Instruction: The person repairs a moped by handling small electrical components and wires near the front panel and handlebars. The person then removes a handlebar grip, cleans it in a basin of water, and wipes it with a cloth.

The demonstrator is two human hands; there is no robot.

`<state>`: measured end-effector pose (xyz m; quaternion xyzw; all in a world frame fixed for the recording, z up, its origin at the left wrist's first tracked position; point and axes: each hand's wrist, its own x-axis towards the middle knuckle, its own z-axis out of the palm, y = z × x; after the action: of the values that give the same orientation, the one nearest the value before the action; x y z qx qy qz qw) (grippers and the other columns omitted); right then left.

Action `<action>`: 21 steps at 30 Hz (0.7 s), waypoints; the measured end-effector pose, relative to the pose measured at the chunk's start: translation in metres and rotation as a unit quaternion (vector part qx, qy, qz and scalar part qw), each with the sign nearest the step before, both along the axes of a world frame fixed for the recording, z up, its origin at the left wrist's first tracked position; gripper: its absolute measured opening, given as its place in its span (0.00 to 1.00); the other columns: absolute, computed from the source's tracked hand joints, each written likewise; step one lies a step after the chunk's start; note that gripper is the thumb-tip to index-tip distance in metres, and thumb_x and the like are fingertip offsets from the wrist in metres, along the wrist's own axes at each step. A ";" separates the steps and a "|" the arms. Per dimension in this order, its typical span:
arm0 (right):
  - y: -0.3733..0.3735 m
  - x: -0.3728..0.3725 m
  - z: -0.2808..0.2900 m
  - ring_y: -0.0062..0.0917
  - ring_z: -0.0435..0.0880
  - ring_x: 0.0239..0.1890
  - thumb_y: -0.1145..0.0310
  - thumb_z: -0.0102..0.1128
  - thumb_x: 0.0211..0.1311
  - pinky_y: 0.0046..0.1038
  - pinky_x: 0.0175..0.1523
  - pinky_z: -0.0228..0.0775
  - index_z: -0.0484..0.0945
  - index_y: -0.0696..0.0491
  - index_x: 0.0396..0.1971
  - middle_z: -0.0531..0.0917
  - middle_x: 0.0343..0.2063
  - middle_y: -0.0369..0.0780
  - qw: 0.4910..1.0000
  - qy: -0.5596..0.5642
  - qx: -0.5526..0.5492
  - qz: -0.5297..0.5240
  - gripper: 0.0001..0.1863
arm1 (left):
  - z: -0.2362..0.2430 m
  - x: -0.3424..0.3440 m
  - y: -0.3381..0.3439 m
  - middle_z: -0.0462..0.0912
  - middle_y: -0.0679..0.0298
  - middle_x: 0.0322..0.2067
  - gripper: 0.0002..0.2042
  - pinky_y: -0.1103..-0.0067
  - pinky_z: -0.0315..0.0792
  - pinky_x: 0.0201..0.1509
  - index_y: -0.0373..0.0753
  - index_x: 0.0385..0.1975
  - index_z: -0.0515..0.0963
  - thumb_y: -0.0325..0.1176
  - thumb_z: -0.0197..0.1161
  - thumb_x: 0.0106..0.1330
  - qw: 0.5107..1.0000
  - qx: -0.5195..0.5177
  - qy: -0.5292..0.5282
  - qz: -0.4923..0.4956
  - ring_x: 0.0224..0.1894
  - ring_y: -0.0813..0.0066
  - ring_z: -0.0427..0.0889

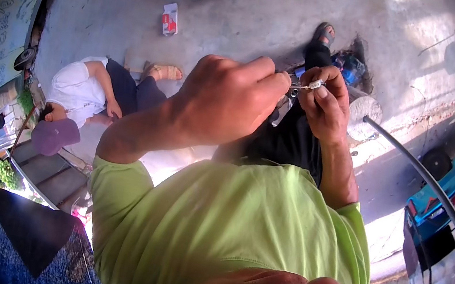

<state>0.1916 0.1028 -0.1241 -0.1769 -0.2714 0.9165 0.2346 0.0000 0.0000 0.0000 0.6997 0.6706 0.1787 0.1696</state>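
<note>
My left hand (225,98) is closed, its thumb and fingertips pinching a thin metal rod (300,87) whose handle, if any, is hidden in the fist. The rod's far end meets a small white piece (316,84), perhaps a connector. That piece is held between the thumb and forefinger of my right hand (329,104). Both hands are raised in front of my chest, close together. Below the fingertips some shiny metal with a round loop (292,93) shows partly; I cannot tell what it is.
To my left sits a person (78,86) in a white shirt and purple cap. A red and white box (169,19) lies on the concrete floor (221,19). A whitish cylinder (366,115), a curved grey tube (421,169) and a blue chair-like frame (449,179) are on my right.
</note>
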 end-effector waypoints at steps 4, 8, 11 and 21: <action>0.001 0.003 0.001 0.17 0.73 0.29 0.70 0.61 0.66 0.19 0.32 0.65 0.73 0.55 0.42 0.78 0.35 0.37 0.999 -0.024 -0.021 -0.016 0.09 | -0.002 0.002 0.004 0.78 0.64 0.25 0.11 0.73 0.73 0.21 0.40 0.39 0.84 0.28 0.71 0.55 1.000 0.011 -0.011 0.000 0.18 0.66 0.80; 0.003 0.005 0.003 0.17 0.74 0.31 0.70 0.62 0.67 0.18 0.33 0.65 0.75 0.57 0.46 0.79 0.37 0.37 0.998 -0.052 -0.017 -0.016 0.11 | -0.001 0.001 0.005 0.77 0.65 0.25 0.11 0.73 0.72 0.21 0.40 0.39 0.84 0.27 0.71 0.55 1.000 0.020 -0.012 -0.008 0.18 0.67 0.80; 0.003 0.007 -0.003 0.16 0.75 0.33 0.69 0.63 0.67 0.18 0.36 0.66 0.77 0.57 0.47 0.80 0.39 0.37 0.999 -0.034 0.000 -0.011 0.13 | -0.003 -0.001 0.005 0.76 0.65 0.24 0.12 0.74 0.70 0.20 0.39 0.39 0.84 0.27 0.71 0.54 0.999 0.039 -0.013 -0.001 0.17 0.68 0.78; 0.009 0.002 -0.004 0.16 0.78 0.39 0.68 0.63 0.69 0.19 0.42 0.68 0.77 0.56 0.46 0.81 0.41 0.37 0.998 -0.011 0.058 0.020 0.11 | 0.002 -0.008 0.010 0.74 0.67 0.23 0.14 0.75 0.69 0.20 0.39 0.39 0.84 0.26 0.71 0.51 0.998 0.048 0.035 -0.026 0.16 0.71 0.76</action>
<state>0.1934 0.1121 -0.1280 -0.1674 -0.3298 0.9018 0.2236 -0.0077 0.0105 0.0023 0.7299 0.6487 0.1814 0.1165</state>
